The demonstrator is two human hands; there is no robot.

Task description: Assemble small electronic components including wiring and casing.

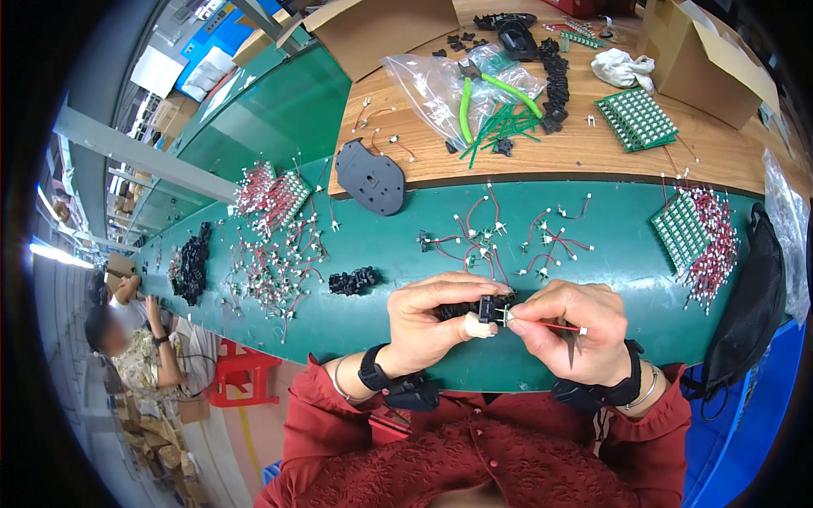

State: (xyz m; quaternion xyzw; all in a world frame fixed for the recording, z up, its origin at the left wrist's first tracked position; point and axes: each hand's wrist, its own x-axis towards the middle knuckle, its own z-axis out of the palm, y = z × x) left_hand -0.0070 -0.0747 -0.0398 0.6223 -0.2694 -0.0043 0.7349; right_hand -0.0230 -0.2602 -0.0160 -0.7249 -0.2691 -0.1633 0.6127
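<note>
In front of my chest, over the green mat, my left hand [423,320] is closed around a small black plastic housing [493,306], with more black parts behind it in the palm. A white covering wraps one of its fingertips. My right hand [584,326] pinches a small white connector piece with a red wire [555,326] right at the housing's side; pale pins show between the two. Whether the pins sit inside the housing I cannot tell. A thin grey pointed piece [571,349] sticks out below my right fingers. Loose red-wired connectors [483,233] lie just beyond my hands.
Heaps of red-wired connectors [275,254] and black parts [190,262] lie left, with a black cluster [354,280] nearer. Green-handled cutters [466,110], a grey plate [371,178] and a carton [711,63] are beyond. A green board [680,233] and black bag [745,305] sit right. Another person [161,339] sits left.
</note>
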